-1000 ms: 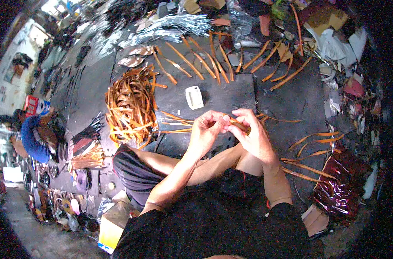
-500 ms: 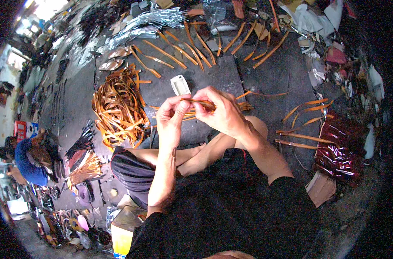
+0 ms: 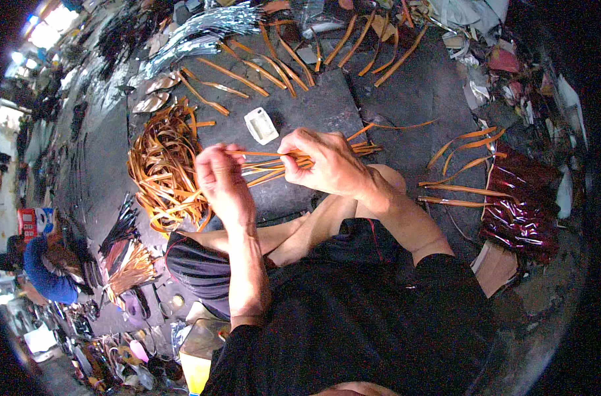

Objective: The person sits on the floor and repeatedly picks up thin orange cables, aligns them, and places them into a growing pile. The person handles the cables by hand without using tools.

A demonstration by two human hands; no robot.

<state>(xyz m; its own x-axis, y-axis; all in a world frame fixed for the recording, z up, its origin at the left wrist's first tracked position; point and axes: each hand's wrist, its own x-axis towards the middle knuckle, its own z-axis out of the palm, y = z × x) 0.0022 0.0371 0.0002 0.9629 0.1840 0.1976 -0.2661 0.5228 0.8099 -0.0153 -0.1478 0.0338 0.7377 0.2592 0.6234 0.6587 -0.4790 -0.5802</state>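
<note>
— what have your hands got?

— my left hand (image 3: 222,181) and my right hand (image 3: 323,162) are both up over my knees, closed on a small bundle of thin orange strips (image 3: 271,168). the fingers of each hand are pinched onto the strips, left at one end, right nearer the middle, and the loose ends stick out past my right hand

— and around them?

— a big tangled heap of orange strips (image 3: 165,168) lies on the dark floor (image 3: 406,99) just left of my left hand. a small white box (image 3: 261,125) sits on the floor just beyond my hands. more single orange strips (image 3: 469,165) lie spread to my right, beside a shiny dark red sheet (image 3: 522,211)
</note>
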